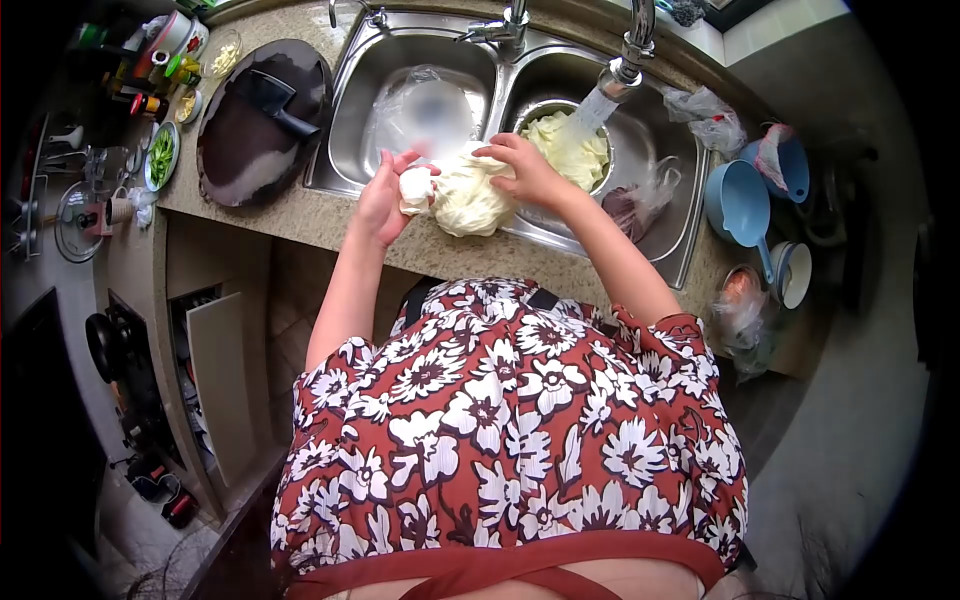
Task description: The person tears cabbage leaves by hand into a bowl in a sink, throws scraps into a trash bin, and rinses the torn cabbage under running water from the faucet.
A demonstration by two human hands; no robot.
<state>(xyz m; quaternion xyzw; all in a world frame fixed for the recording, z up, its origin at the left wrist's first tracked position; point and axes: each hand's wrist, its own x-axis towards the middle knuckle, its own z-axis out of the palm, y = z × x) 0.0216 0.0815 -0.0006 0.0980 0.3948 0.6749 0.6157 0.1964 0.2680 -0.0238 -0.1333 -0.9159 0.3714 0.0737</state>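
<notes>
A pale, leafy cabbage head [472, 200] is over the front edge of the double sink. My left hand [378, 205] is at its left side, fingers curled round a white piece [416, 189]. On the cabbage's upper right, my right hand [530, 172] rests with its fingers apart, touching the leaves. Loose pale leaves [566, 148] fill a round metal bowl in the right basin, under water running from the faucet [626, 66]. Clear plastic [400, 112] lies in the left basin.
A dark round board [228, 160] with a cleaver [272, 98] lies left of the sink. Further left is a plate of green pieces [162, 156]. A plastic bag [640, 205] sits in the right basin. Blue ladles [738, 205] and a white bowl [795, 275] are on the right.
</notes>
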